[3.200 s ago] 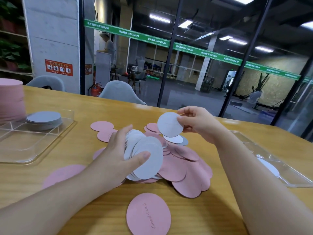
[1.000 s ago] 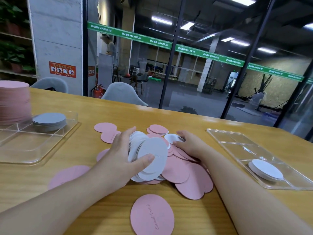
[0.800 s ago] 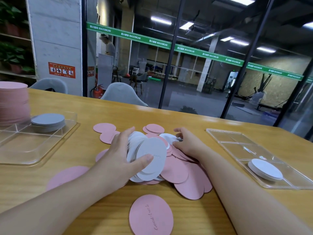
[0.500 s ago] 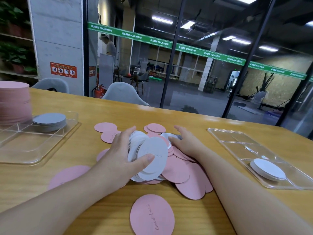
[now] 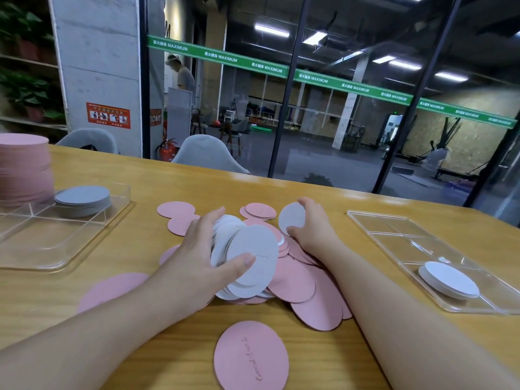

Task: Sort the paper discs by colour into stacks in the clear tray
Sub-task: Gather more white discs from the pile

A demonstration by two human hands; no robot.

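Since half a second earlier our right hand (image 5: 312, 223) had lifted a white disc (image 5: 292, 218), pinching it; our left hand (image 5: 197, 263) clutched the fanned white bundle (image 5: 247, 257); a loose thumb risked spilling it among the pinks (image 5: 298, 280).

Disc pile (image 5: 298, 280) between two trays (image 5: 92, 235) (image 5: 394, 235)

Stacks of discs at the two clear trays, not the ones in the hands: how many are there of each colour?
Pink stack: 1
Grey stack: 1
White stack: 1
Total: 3
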